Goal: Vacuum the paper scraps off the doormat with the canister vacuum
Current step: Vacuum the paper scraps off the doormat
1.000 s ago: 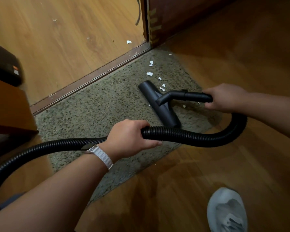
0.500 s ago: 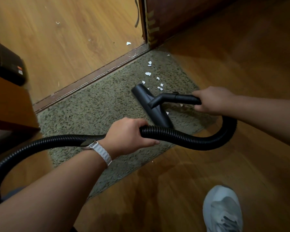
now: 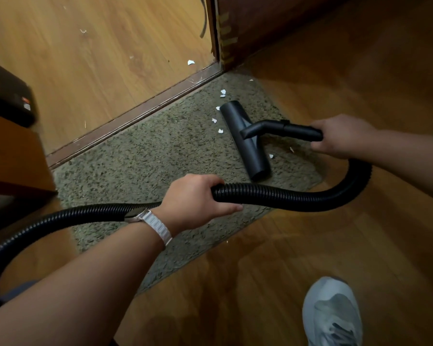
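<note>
— Against the dark threshold strip point(image 3: 135, 113), on the brown wood-plank floor point(image 3: 310, 258), lies the shaggy grey-green doormat point(image 3: 140, 156). On my feed it slants across the middle.
— And the vacuum?
— I see its black ribbed hose point(image 3: 285, 196), running from the lower left edge over the mat's near side and looping up on the right. A pale grey sports shoe point(image 3: 333, 313) stands on the floor at lower right.
— The head?
— The black bar-shaped floor nozzle point(image 3: 245, 141) sits on the mat's far right part, joined to a rigid black tube point(image 3: 298, 131).
— Hands?
— The left hand point(image 3: 193, 201) is wrapped over the hose, with a white watch strap point(image 3: 159, 227) on the wrist. The right hand point(image 3: 340, 136) is curled round the tube's rear end.
— Scraps?
— Small white paper scraps point(image 3: 220, 131) lie on the mat just left of the nozzle. Two more point(image 3: 223, 92) lie beyond its far end and one point(image 3: 271, 156) lies to its right. Another point(image 3: 191, 62) lies past the strip on the lighter floor.
</note>
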A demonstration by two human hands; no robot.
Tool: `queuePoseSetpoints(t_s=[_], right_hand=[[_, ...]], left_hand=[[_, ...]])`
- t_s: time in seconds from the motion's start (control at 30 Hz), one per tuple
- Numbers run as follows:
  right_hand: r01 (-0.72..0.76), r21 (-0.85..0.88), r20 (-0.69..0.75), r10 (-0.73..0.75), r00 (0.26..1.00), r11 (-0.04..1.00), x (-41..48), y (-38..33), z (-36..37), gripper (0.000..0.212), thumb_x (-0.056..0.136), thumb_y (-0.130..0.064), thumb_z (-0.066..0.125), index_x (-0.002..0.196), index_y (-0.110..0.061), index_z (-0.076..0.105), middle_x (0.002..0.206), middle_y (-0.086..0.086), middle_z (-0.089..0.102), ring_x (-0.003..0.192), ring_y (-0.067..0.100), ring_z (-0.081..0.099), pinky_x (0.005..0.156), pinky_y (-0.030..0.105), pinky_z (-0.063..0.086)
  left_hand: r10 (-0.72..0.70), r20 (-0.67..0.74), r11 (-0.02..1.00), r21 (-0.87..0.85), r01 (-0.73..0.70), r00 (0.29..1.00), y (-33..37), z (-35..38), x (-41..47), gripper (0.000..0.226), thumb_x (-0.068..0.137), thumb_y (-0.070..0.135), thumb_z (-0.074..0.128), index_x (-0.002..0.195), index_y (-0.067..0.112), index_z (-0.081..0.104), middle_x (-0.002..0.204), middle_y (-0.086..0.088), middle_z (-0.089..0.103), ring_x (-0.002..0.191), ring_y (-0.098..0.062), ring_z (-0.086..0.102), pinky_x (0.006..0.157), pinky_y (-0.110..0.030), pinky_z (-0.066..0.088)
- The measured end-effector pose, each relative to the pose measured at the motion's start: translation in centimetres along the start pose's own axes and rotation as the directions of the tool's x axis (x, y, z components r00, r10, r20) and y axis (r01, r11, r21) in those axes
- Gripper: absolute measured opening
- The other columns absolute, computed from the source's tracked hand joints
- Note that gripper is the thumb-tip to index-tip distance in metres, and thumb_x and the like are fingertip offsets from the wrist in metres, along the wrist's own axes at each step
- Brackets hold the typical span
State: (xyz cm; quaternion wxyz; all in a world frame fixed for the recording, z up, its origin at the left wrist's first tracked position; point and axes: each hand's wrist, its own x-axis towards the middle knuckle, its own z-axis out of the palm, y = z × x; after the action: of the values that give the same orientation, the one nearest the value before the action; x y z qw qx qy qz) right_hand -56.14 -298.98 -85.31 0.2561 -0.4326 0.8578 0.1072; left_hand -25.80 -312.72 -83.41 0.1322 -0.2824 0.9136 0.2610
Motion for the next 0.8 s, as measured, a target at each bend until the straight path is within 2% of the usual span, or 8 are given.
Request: queuePoseSetpoints(t_s=[0.13, 0.27, 0.43, 0.53, 0.7, 0.8], right_hand=[[0.034, -0.01, 0.011, -0.034, 0.999, 0.999, 0.1, 0.3, 0.5, 0.02, 0.098, -0.038, 0.056, 0.115, -0.028, 0.056, 0.077, 0.002, 0.06, 0.065, 0.019, 0.059, 0.049, 0.028, 0.039], [0.078, -0.045, 0.023, -0.077, 0.997, 0.996, -0.5, 0.2, 0.8, 0.018, 0.098, -0.035, 0.056, 0.115, -0.029, 0.056, 0.075, 0.002, 0.06, 0.061, 0.018, 0.058, 0.047, 0.028, 0.038], [0.059, -0.055, 0.049, -0.056, 0.997, 0.997, -1.7, 1.4, 1.4, 0.023, 0.098, -0.036, 0.056, 0.12, -0.031, 0.055, 0.072, 0.0, 0.06, 0.059, 0.017, 0.058, 0.046, 0.028, 0.038], [0.052, -0.056, 0.058, -0.049, 0.997, 0.997, -2.2, 1.9, 1.8, 0.026, 0.098, -0.037, 0.056, 0.123, -0.03, 0.054, 0.073, 0.001, 0.061, 0.059, 0.017, 0.058, 0.046, 0.029, 0.039], [0.092, -0.042, 0.057, -0.09, 0.994, 0.995, -2.3, 1.2, 2.4, 0.024, 0.097, -0.039, 0.056, 0.12, -0.031, 0.055, 0.075, -0.001, 0.06, 0.062, 0.016, 0.058, 0.048, 0.029, 0.041], [0.126, -0.011, 0.063, -0.125, 0.99, 0.992, -2.5, 0.7, 3.0, 0.022, 0.097, -0.037, 0.057, 0.119, -0.032, 0.055, 0.074, -0.003, 0.059, 0.061, 0.014, 0.056, 0.048, 0.028, 0.037]], left_hand=[[0.006, 0.014, 1.0, 0.009, -0.007, 1.0, 0.4, 0.3, 0.3, 0.053, 0.069, 0.078, 0.065, 0.089, 0.028, 0.064, 0.068, 0.009, 0.061, 0.063, -0.006, 0.059, 0.058, -0.03, 0.053], [0.028, 0.003, 0.999, 0.036, -0.028, 1.0, 0.5, 0.5, 0.4, 0.053, 0.069, 0.078, 0.065, 0.085, 0.028, 0.062, 0.062, 0.01, 0.056, 0.057, -0.003, 0.054, 0.05, -0.024, 0.039], [0.047, 0.003, 0.999, 0.018, -0.047, 0.999, 0.6, 0.9, 0.4, 0.052, 0.07, 0.076, 0.067, 0.086, 0.027, 0.063, 0.063, 0.01, 0.059, 0.059, -0.003, 0.056, 0.053, -0.025, 0.045], [0.061, 0.004, 0.998, 0.007, -0.061, 0.998, 1.0, 1.1, 0.6, 0.049, 0.07, 0.076, 0.068, 0.085, 0.029, 0.063, 0.062, 0.011, 0.058, 0.057, -0.001, 0.055, 0.051, -0.023, 0.04], [0.076, 0.023, 0.997, 0.011, -0.076, 0.997, 1.4, 1.5, 0.9, 0.045, 0.071, 0.074, 0.069, 0.085, 0.032, 0.062, 0.064, 0.013, 0.059, 0.059, 0.001, 0.057, 0.052, -0.021, 0.043], [0.095, 0.022, 0.995, 0.039, -0.096, 0.995, 1.4, 1.7, 0.8, 0.048, 0.071, 0.076, 0.067, 0.085, 0.03, 0.064, 0.063, 0.013, 0.058, 0.058, 0.001, 0.056, 0.054, -0.024, 0.046]])
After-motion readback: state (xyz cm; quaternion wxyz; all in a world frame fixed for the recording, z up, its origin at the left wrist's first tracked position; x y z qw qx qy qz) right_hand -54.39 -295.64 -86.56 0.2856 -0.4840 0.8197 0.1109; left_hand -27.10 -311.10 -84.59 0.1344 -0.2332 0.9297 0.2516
